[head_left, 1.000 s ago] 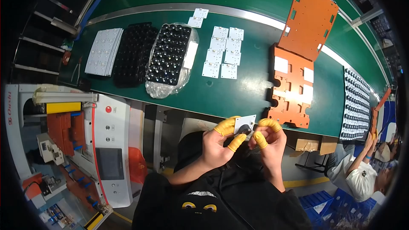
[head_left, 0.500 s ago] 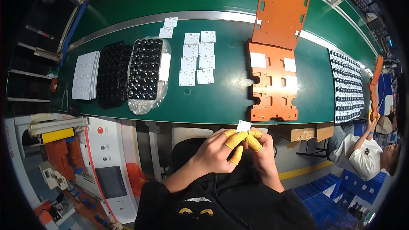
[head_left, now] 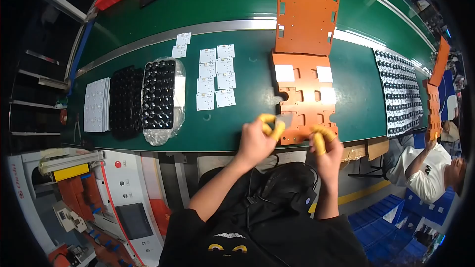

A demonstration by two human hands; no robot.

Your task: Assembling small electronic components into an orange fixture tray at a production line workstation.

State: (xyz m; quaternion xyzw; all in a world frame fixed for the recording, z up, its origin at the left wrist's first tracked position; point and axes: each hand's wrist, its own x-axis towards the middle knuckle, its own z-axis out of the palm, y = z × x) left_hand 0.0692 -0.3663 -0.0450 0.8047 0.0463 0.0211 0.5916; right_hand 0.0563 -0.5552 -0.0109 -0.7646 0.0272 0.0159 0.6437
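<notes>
A small white square circuit board point(head_left: 285, 119), smeared by motion, is pinched in the yellow-cotted fingers of my left hand point(head_left: 261, 136). It hangs over the near left part of an orange fixture point(head_left: 308, 111), whose orange lid point(head_left: 305, 12) lies folded back on the far side. White boards sit in the fixture: one at its left point(head_left: 284, 73), two at its right point(head_left: 324, 74). By the fixture's near right corner is my right hand point(head_left: 326, 151). Its fingers, also in yellow cots, are bent and apart, and I see nothing between them.
Several white boards point(head_left: 206, 84) lie in rows on the green table point(head_left: 252, 94). Left of them are a bagged black lens tray point(head_left: 158, 94), black trays point(head_left: 125, 101) and white sheets point(head_left: 96, 105). A lens panel point(head_left: 398, 94) lies right; beyond it a person point(head_left: 425, 173) handles another orange fixture.
Both hands have moved forward from near my body to the fixture and drawn apart. The board has gone with my left hand; the right has come off it. The view has shifted slightly.
</notes>
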